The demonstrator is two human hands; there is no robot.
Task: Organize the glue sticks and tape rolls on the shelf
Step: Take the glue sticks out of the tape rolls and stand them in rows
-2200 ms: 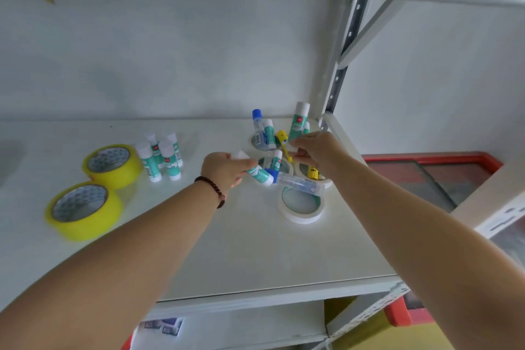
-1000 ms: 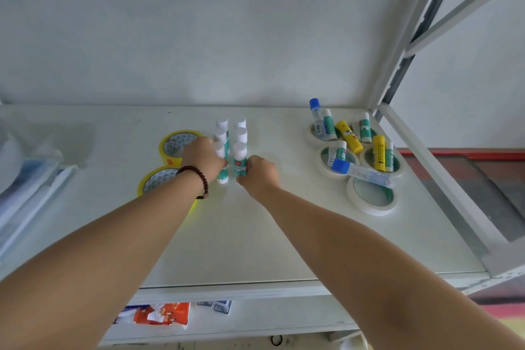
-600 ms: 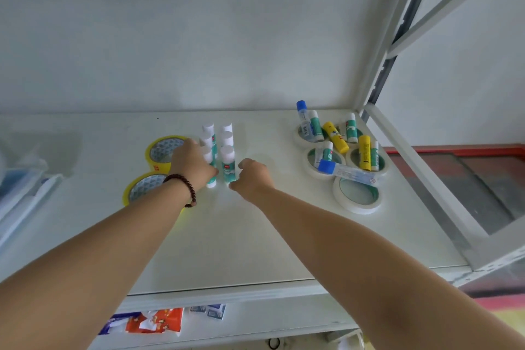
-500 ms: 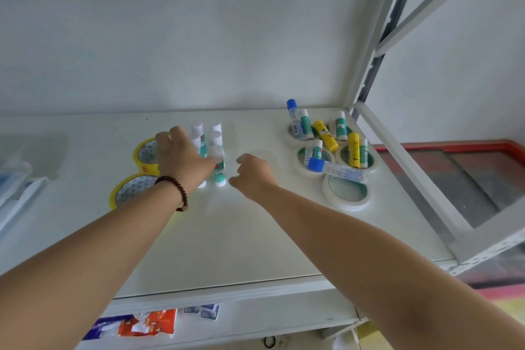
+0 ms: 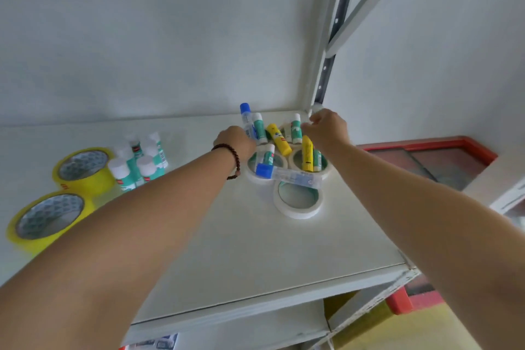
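The white shelf (image 5: 250, 241) carries everything, and it shows two zones. On the left stand two yellow tape rolls (image 5: 83, 169), lying flat, one near the front edge and one behind it. Just beside them is a sorted group of green-and-white glue sticks (image 5: 139, 163), all upright and close together. On the right, near the shelf post (image 5: 326, 71), lies an unsorted pile: white tape rolls (image 5: 298, 202) flat on the board, with glue sticks standing in their holes or lying over them. A long stick with a blue cap (image 5: 287, 176) lies across two rolls, and two yellow glue sticks (image 5: 307, 153) lean among green ones.

The left hand (image 5: 237, 140) reaches into the pile, with fingers curled at the foot of an upright blue-capped stick (image 5: 246, 122); whether it already grips it I cannot tell. The right hand (image 5: 326, 129) pinches the top of a green stick (image 5: 296, 129) at the back of the pile.

I judge the step to be collecting more sticks from the pile to join the upright group. The next move needs a straight lift, so that the leaning neighbours do not fall, and then a careful upright placing.

The stick labels carry a small red mark, but the writing is too blurred to read.
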